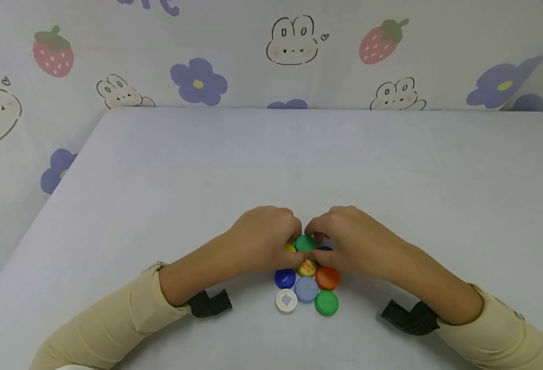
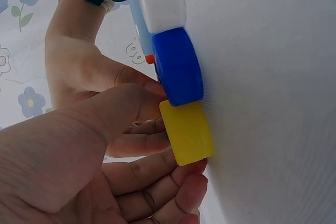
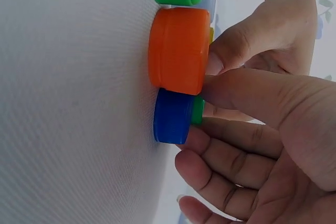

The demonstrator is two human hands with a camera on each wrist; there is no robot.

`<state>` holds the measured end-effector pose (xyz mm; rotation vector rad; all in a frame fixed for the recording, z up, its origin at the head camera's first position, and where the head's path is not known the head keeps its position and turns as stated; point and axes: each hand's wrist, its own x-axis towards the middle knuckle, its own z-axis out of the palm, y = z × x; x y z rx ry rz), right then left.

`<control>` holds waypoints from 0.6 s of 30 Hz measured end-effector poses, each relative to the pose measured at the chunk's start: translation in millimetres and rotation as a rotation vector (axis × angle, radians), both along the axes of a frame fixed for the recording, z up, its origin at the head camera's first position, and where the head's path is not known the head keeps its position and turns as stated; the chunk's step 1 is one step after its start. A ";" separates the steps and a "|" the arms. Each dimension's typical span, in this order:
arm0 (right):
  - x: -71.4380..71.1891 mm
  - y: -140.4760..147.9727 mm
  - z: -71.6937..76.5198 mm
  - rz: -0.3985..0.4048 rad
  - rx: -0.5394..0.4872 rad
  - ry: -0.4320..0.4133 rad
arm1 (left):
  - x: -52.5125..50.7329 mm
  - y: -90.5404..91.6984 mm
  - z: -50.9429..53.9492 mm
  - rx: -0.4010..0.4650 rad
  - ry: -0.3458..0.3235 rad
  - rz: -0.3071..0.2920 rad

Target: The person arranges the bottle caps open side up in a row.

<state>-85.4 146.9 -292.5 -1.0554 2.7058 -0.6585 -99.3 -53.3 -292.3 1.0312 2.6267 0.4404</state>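
Several plastic bottle caps lie pressed close together on the white table. At the far end of the group is a green bottle cap point(image 1: 305, 243), with a yellow cap point(image 2: 187, 134) and a dark blue cap point(image 3: 172, 116) on either side. My left hand point(image 1: 265, 239) curls around its left side, thumb at the near edge and index finger at the far edge. My right hand point(image 1: 352, 239) mirrors this from the right. Both thumbtips lie above a printed yellow cap point(image 1: 307, 268). The left hand's other fingers touch the yellow cap; the right hand's are beside the dark blue one.
Nearer me are a blue cap point(image 1: 285, 278), an orange cap point(image 1: 328, 278), a light blue cap point(image 1: 306, 290), a white cap point(image 1: 286, 301) and another green cap point(image 1: 326, 303). Black wrist mounts point(image 1: 210, 304) hang below both sleeves. A patterned cloth point(image 1: 243, 51) hangs behind the table.
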 end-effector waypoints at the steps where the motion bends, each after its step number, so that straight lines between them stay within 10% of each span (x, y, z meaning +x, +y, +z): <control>1: -0.1 -0.1 0.2 -0.004 -0.001 -0.002 | 0.0 0.0 0.1 0.004 0.000 0.000; 9: 0.5 -0.3 1.5 -0.031 -0.027 -0.011 | -0.6 -1.8 2.2 0.011 -0.032 0.032; 18: -8.6 5.0 -1.7 -0.144 -0.238 -0.084 | -4.7 -6.3 8.0 0.169 0.090 0.116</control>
